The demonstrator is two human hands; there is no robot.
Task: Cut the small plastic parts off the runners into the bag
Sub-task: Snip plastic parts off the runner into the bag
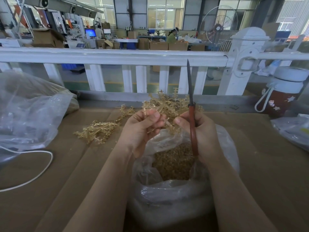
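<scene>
My left hand (142,128) pinches a thin amber plastic runner (167,123) above the open clear bag (167,195). My right hand (200,131) grips scissors (192,114) with reddish handles, their dark blades closed and pointing straight up. My right thumb touches the runner's other end. The bag holds a heap of small amber cut parts (173,164). More runners with parts lie in a pile (167,102) just beyond my hands, and another pile (100,129) lies to the left on the cardboard.
Brown cardboard (267,164) covers the table. A large clear bag (30,111) sits at left with a white cable (41,168) near it. A bottle (284,92) and another bag (292,129) stand at right. A white railing (117,56) bounds the far edge.
</scene>
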